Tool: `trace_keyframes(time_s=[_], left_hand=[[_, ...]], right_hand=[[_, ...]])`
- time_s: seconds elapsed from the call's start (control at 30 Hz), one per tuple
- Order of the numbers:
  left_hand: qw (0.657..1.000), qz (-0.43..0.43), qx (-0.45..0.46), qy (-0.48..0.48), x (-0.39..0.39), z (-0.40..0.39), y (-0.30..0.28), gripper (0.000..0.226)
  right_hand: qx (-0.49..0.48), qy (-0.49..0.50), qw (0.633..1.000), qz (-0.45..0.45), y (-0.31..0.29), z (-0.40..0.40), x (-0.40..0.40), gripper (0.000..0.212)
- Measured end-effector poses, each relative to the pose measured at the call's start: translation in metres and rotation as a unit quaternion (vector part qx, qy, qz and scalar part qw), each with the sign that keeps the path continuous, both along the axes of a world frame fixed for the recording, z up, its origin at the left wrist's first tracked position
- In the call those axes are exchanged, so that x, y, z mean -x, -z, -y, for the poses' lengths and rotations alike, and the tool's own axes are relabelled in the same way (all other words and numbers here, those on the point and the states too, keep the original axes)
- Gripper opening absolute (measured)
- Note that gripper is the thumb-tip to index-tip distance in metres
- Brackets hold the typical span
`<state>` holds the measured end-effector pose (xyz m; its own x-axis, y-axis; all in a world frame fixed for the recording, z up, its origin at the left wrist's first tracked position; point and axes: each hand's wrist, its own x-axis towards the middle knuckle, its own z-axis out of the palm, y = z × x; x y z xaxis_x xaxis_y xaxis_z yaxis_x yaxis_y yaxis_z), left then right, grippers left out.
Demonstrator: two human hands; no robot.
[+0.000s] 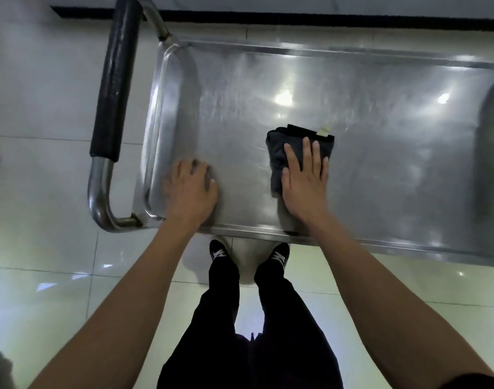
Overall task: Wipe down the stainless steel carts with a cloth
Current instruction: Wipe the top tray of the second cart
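Pressing flat, the fingers (307,153) of the right hand (304,178) lie straight and close together on top of a folded dark cloth (279,153), with the palm behind them bearing down on its near part. Nothing is pinched or curled round; the cloth is held only by downward pressure. A small pale tag (325,130) shows at the cloth's far edge.

The left hand (191,186) rests on the same surface nearer the handle end, fingers loosely bent with the tips on the steel — holding nothing, seemingly bracing the cart (240,80) against rolling.

The cloth sits on the cart's top tray, roughly midway along the visible length and in the near half of its width. The tray has a raised rim all round; a tubular handle with a black grip (113,85) stands off its left end. The person stands close against the near rim, feet just under it, on a pale tiled floor (43,248).

Assessment of the step in hand: the top tray is being wiped, and I judge most of it is yet to be covered — the far half and the right stretch lie beyond the cloth.

- Keep the palm flat so the whole fold stays in contact.
- Work in straight overlapping passes along the tray's length.
- Run the cloth's edge into the rounded corners and the rim's inner angle.
- Keep the left hand braced; the cart may otherwise shift.
- The handle tubing remains to be done.
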<state>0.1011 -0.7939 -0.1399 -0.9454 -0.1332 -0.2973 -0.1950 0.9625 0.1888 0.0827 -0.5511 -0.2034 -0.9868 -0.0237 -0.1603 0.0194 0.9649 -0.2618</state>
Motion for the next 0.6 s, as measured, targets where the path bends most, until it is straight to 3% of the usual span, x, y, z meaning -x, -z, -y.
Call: trace_keyframes(time_s=[0.23,0.6], left_hand=[[0.999,0.014,0.037,-0.004,-0.016,0.063,0.007,0.042],[0.999,0.006,0.006,0.043,-0.042,0.095,0.021,0.058]], right_hand=[[-0.013,-0.077,0.997,-0.013,0.004,0.107,0.018,0.057],[0.004,-0.281,0.959,0.027,-0.008,0.235,0.075,0.057]])
